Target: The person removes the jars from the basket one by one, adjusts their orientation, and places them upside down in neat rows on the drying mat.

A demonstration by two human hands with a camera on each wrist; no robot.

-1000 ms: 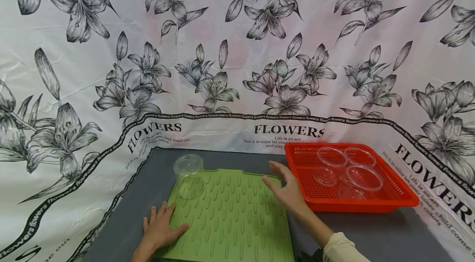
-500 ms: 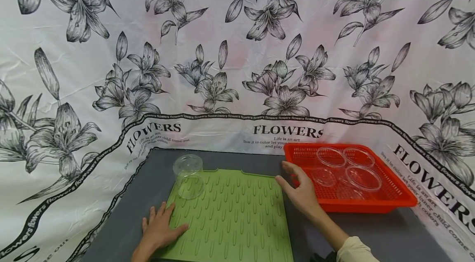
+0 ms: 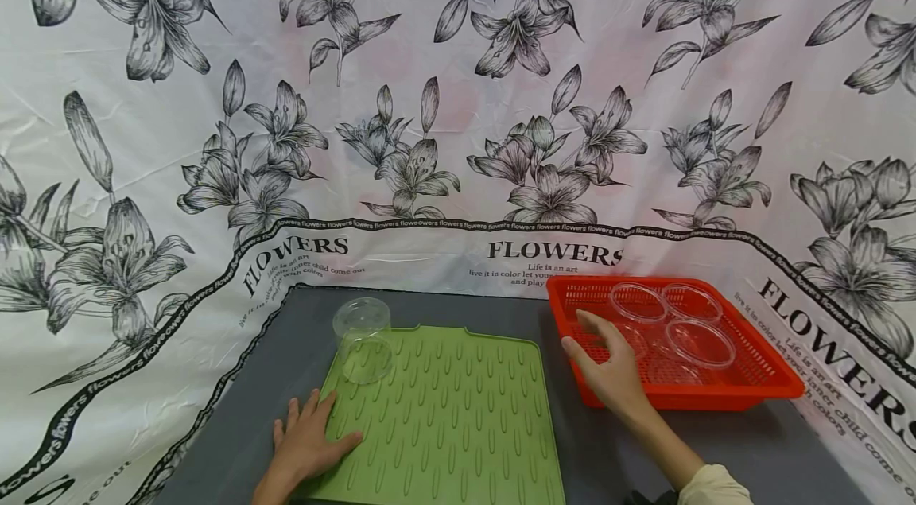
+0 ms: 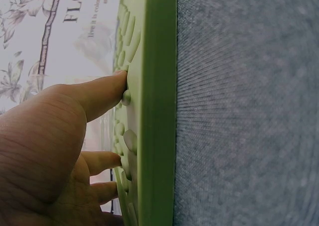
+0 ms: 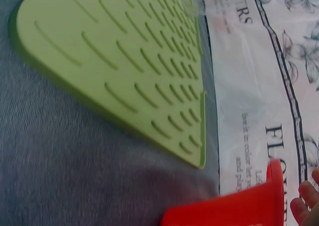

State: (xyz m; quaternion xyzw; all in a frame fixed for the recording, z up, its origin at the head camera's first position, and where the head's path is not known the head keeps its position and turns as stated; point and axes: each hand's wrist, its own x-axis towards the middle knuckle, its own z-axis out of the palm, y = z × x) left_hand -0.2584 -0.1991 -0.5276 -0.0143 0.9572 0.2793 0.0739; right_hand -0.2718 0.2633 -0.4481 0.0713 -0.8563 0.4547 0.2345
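A green drying mat (image 3: 451, 417) with raised ridges lies on the grey table. My left hand (image 3: 306, 437) rests on its left edge, fingers spread; in the left wrist view the thumb (image 4: 102, 94) touches the ridged surface. A clear plastic cup (image 3: 365, 339) stands at the mat's far left corner. My right hand (image 3: 611, 370) hovers over the left side of a red basket (image 3: 716, 398), fingers apart and holding nothing. Several clear plastic cups (image 3: 701, 343) stand in that basket. Only the right fingertips (image 5: 309, 193) show at the edge of the right wrist view.
A white flower-printed cloth (image 3: 429, 163) hangs behind the grey table (image 3: 250, 394) and along both sides. The basket's raised rim (image 3: 558, 314) stands to the right of the mat, with a strip of table between them.
My right hand has moved right, from above the mat's far right corner to over the basket's left side. The left hand and the lone cup have stayed in place.
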